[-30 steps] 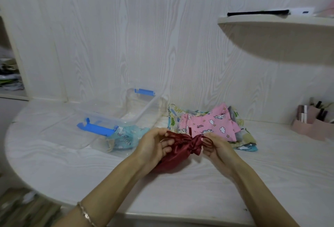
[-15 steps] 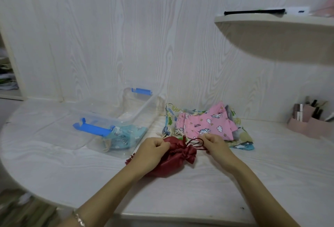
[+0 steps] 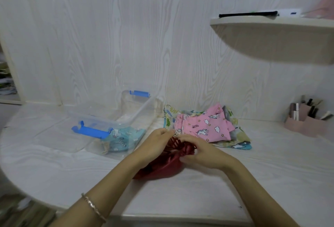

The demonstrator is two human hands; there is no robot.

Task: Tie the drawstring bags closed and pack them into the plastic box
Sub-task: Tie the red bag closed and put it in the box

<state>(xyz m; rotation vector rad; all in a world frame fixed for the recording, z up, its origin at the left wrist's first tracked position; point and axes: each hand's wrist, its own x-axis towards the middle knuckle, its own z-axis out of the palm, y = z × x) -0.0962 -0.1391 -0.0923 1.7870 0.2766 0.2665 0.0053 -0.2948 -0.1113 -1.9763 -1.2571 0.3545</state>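
A dark red satin drawstring bag lies on the white table in front of me, its gathered neck pointing away. My left hand grips the bag's neck from the left. My right hand is closed on the neck and cord from the right; the cord itself is hidden under the fingers. The clear plastic box with blue latches stands to the left and holds a light blue printed bag. A pile of printed bags, a pink unicorn one on top, lies just behind my hands.
The box's clear lid lies flat to the left of the box. A pink organiser with cosmetics stands at the far right. A wall shelf overhangs the table's right side. The table's rounded edge curves away on the left.
My right hand has moved left from pulling the cord out to the right and now closes on the bag's neck beside my left hand. The bag stays on the table.
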